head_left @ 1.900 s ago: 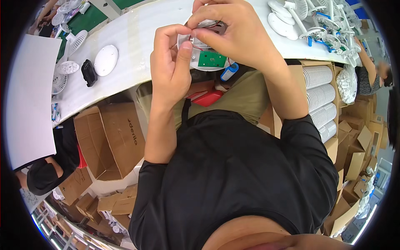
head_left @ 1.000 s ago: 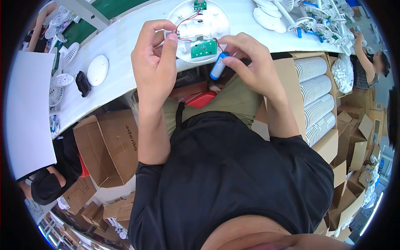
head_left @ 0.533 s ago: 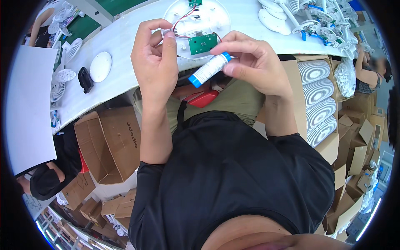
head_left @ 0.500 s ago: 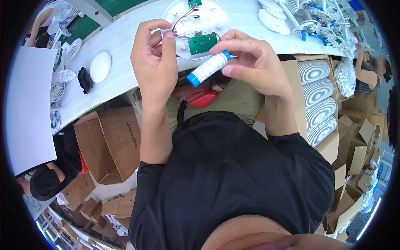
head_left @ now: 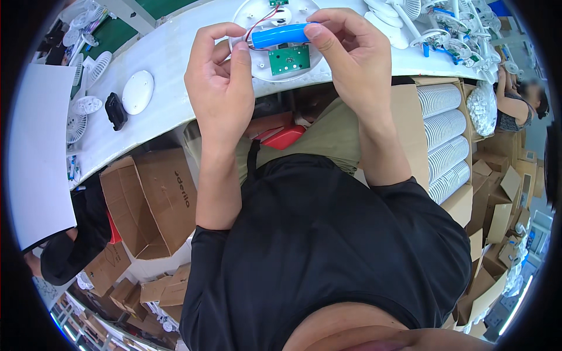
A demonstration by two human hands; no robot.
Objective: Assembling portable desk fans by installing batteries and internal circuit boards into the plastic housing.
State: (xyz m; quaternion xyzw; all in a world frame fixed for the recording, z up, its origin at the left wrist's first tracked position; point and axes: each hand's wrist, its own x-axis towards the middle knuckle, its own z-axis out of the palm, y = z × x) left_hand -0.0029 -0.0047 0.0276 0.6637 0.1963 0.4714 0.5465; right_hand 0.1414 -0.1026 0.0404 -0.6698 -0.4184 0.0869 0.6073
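A blue cylindrical battery (head_left: 280, 36) lies level in my right hand (head_left: 360, 64), whose thumb and fingers grip its right end. My left hand (head_left: 221, 88) is closed in a pinch at the battery's left end, beside thin red wires (head_left: 253, 27); what sits between its fingertips is hidden. Beneath both hands, a round white plastic housing (head_left: 263, 73) rests near the table's front edge. Inside it are a green circuit board (head_left: 290, 60), just below the battery, and a smaller green board (head_left: 279, 3) at the far side.
On the white table (head_left: 175, 70), a white disc (head_left: 138, 92) and a black part (head_left: 116, 112) lie to the left. Fan parts (head_left: 451, 41) crowd the far right. Cartons stand either side of me, one (head_left: 149, 202) open, another holding stacked white discs (head_left: 442, 128). Co-workers (head_left: 518, 108) sit nearby.
The battery has moved up and left over the housing, turning from slanted to level. Its plain blue side shows instead of the white printed side. My right hand rose with it; my left hand stayed nearly still.
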